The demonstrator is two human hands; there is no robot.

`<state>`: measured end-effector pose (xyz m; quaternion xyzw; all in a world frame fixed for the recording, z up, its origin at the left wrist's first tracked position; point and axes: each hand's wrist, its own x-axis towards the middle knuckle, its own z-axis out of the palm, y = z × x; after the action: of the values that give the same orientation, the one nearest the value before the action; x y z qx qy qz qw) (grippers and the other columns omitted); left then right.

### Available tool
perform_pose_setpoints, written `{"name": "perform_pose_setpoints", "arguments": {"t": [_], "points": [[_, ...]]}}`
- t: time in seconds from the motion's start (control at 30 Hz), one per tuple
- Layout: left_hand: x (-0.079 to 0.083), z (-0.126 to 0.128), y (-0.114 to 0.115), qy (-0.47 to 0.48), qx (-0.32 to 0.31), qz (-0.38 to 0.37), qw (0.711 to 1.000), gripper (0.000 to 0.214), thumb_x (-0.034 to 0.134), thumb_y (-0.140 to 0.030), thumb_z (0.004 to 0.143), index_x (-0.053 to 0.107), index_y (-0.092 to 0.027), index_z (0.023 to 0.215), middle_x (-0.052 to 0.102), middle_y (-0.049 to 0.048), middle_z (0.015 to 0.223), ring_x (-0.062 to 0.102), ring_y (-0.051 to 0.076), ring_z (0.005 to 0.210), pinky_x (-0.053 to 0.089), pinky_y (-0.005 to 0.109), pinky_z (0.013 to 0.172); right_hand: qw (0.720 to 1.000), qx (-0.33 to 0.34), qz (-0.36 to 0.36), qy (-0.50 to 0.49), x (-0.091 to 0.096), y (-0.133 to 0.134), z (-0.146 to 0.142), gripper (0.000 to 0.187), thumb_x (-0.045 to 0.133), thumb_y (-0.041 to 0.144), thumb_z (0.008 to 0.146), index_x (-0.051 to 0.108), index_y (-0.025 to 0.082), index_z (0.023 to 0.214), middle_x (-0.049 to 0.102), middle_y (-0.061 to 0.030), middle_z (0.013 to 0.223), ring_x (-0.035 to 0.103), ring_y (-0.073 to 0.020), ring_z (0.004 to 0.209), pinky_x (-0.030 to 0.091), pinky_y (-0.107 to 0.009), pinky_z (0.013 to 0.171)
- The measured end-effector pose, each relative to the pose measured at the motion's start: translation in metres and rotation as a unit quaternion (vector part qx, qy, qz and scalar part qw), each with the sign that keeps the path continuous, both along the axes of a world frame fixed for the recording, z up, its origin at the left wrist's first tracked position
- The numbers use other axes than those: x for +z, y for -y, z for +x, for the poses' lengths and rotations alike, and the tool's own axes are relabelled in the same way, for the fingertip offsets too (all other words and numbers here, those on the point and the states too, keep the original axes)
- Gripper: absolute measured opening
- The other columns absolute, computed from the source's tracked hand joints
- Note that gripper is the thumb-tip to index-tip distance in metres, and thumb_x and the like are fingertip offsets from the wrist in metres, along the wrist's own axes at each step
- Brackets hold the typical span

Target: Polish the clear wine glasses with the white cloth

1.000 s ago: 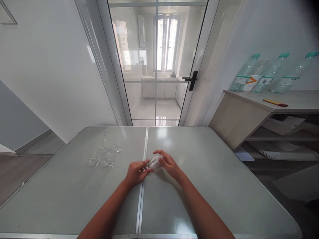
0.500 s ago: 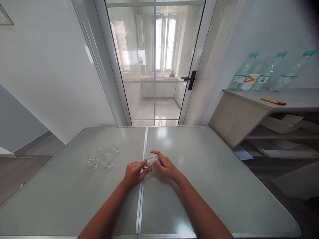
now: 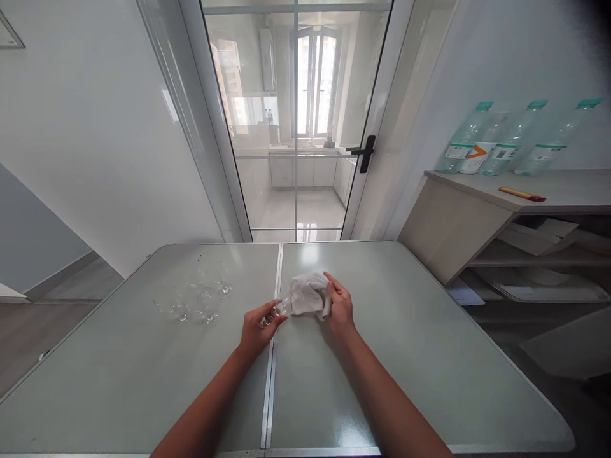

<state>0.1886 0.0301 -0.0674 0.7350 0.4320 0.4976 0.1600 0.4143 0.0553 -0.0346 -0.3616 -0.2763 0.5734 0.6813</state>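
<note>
My left hand (image 3: 258, 328) pinches the stem end of a small clear stemmed glass (image 3: 281, 308) over the middle seam of the grey table (image 3: 420, 356). My right hand (image 3: 340, 306) is closed on a white cloth (image 3: 308, 295) that wraps the bowl end of the same glass. Both hands hover just above the tabletop. Most of the glass is hidden by the cloth.
Several clear stemmed glasses (image 3: 198, 299) stand on the table's left half. A glass door (image 3: 296, 121) lies beyond the far edge. On the right, a wooden shelf unit (image 3: 506, 216) carries three plastic bottles (image 3: 515, 137) and a yellow pen (image 3: 520, 193).
The white cloth has come out from under my right hand and now bulges over the glass. My right hand shifted right and up; my left hand stayed at the stem.
</note>
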Motion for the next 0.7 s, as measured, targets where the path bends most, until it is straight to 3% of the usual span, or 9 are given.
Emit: {"name": "perform_pose_setpoints", "arguments": {"t": [0.1,0.2,0.3,0.4,0.53,0.6,0.7], "points": [[-0.001,0.004,0.001,-0.021,-0.096,-0.023,0.995,0.035,0.073,-0.044,0.090,0.075,-0.017,0.112,0.064,-0.0019,0.065,0.055,0.011,0.055,0.047,0.022,0.058,0.991,0.129,0.001,-0.044,-0.004,0.007,-0.017,0.042,0.082,0.049,0.079,0.077,0.016,0.103,0.079,-0.0094,0.092,0.073,-0.0232,0.080,0.059,-0.033,0.070],[0.001,0.007,0.000,-0.031,-0.146,-0.041,0.988,0.037,0.070,-0.051,0.090,0.076,-0.015,0.093,0.060,-0.0011,0.061,0.050,0.011,0.054,0.042,0.023,0.057,0.973,0.212,0.012,-0.090,0.000,0.016,-0.026,0.040,0.077,0.050,0.084,0.075,0.019,0.110,0.079,-0.0084,0.095,0.074,-0.0252,0.084,0.060,-0.038,0.074],[0.004,0.007,0.000,-0.015,-0.152,-0.069,0.986,0.046,0.066,-0.056,0.091,0.068,-0.015,0.071,0.054,-0.0010,0.057,0.045,0.012,0.055,0.035,0.024,0.055,0.966,0.219,0.016,-0.135,0.008,0.020,-0.023,0.037,0.069,0.046,0.091,0.073,0.024,0.121,0.078,-0.0048,0.102,0.073,-0.0243,0.095,0.059,-0.038,0.083],[0.007,0.005,0.001,-0.001,-0.170,-0.099,0.980,0.050,0.065,-0.058,0.091,0.064,-0.015,0.066,0.050,-0.0020,0.056,0.040,0.011,0.054,0.032,0.025,0.055,0.965,0.210,0.013,-0.157,0.014,0.022,-0.019,0.035,0.067,0.038,0.092,0.072,0.026,0.124,0.075,-0.0031,0.122,0.071,-0.0225,0.104,0.057,-0.035,0.088],[0.006,0.003,0.001,0.026,-0.165,-0.106,0.980,0.047,0.067,-0.058,0.089,0.067,-0.015,0.070,0.052,-0.0012,0.057,0.041,0.011,0.055,0.032,0.026,0.056,0.943,0.307,0.013,-0.130,0.015,0.026,-0.021,0.033,0.061,0.045,0.094,0.078,0.019,0.104,0.061,-0.0081,0.146,0.065,-0.0276,0.117,0.055,-0.039,0.093],[0.006,0.003,-0.001,0.031,-0.156,-0.108,0.981,0.046,0.069,-0.058,0.087,0.068,-0.015,0.070,0.053,-0.0001,0.058,0.043,0.013,0.057,0.033,0.026,0.056,0.935,0.334,0.024,-0.117,0.015,0.028,-0.021,0.036,0.058,0.048,0.096,0.079,0.018,0.098,0.062,-0.0099,0.143,0.064,-0.0289,0.117,0.055,-0.041,0.093],[0.005,0.003,-0.003,0.029,-0.178,-0.141,0.974,0.050,0.069,-0.062,0.085,0.069,-0.015,0.069,0.057,0.0019,0.062,0.047,0.014,0.060,0.035,0.026,0.057,0.956,0.276,0.068,-0.076,0.015,0.028,-0.020,0.020,0.069,0.038,0.089,0.079,0.021,0.091,0.075,-0.0077,0.111,0.066,-0.0249,0.106,0.053,-0.036,0.090]]}}
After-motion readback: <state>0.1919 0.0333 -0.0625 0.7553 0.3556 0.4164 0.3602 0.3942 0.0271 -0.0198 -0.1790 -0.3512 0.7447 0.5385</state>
